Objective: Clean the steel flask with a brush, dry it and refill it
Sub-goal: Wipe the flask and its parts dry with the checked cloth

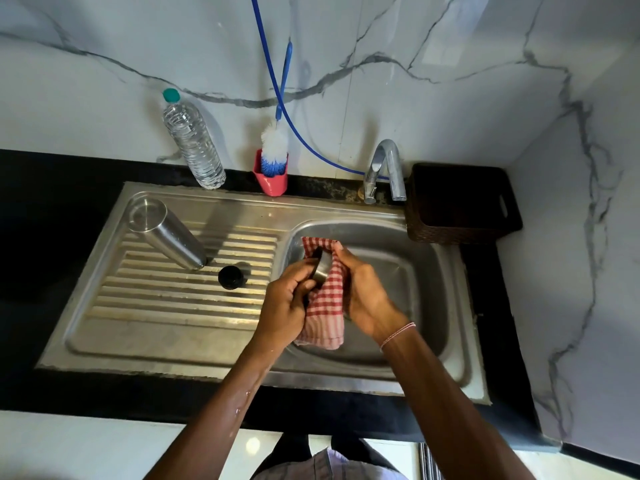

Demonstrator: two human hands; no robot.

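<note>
The steel flask [166, 233] stands upside down on the ribbed drainboard [166, 306], at its far left. A black stopper [231, 277] lies on the ribs just right of it. Over the sink basin [408, 271], my left hand [287, 303] grips a small steel cap [322, 270] with a dark inside. My right hand [363, 292] presses a red-and-white checked cloth [325, 306] against the cap. The bottle brush [275, 148], white and blue bristles up, stands in a pink holder [272, 183] by the wall.
A clear plastic water bottle [192, 140] with a green cap stands behind the drainboard. The chrome tap [384, 171] with a blue hose [277, 81] sits behind the basin. A dark woven basket [460, 202] fills the back right corner. Black countertop [52, 220] surrounds the sink.
</note>
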